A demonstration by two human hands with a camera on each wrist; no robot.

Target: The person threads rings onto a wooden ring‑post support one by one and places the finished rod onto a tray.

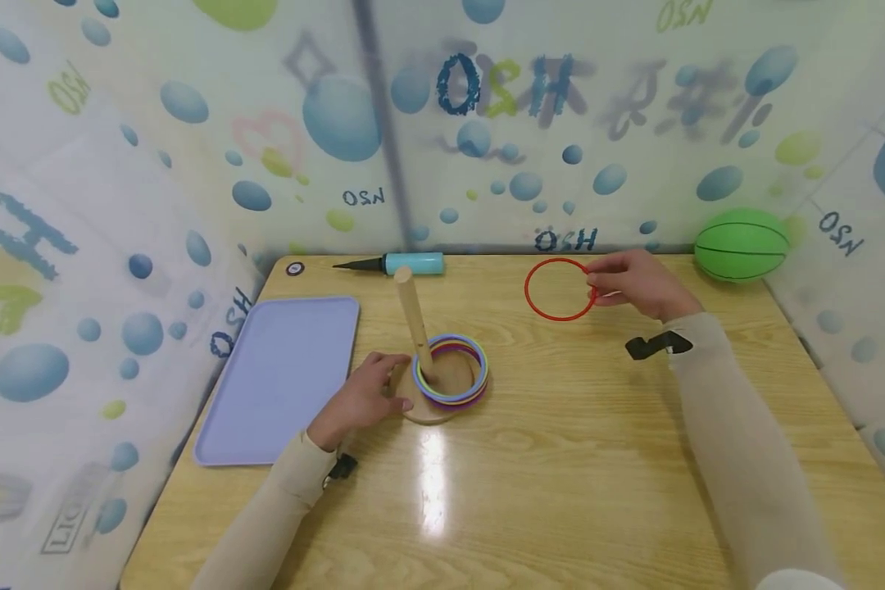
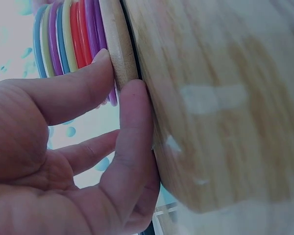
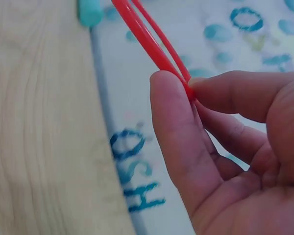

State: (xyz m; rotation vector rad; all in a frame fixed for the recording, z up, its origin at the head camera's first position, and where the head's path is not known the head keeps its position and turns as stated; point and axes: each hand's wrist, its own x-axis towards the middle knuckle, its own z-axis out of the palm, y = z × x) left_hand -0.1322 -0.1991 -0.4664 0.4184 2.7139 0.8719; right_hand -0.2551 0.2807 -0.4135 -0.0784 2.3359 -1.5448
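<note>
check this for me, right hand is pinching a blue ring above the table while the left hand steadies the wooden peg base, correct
Not quite: the ring pinched by the right hand is red, not blue, as the head view and the right wrist view show. The rest holds: it is held above the table while the left hand touches the wooden peg base.

The bubble-patterned backdrop (image 1: 192, 123) carries mirrored lettering: large "OSH" up top, smaller "OSH" just above the surface's far edge, and several small "OSN" marks. The right wrist view shows "OSH" too.

The right hand (image 3: 225, 147) pinches a red ring (image 3: 152, 49) above the wooden table (image 3: 39, 122).
</note>
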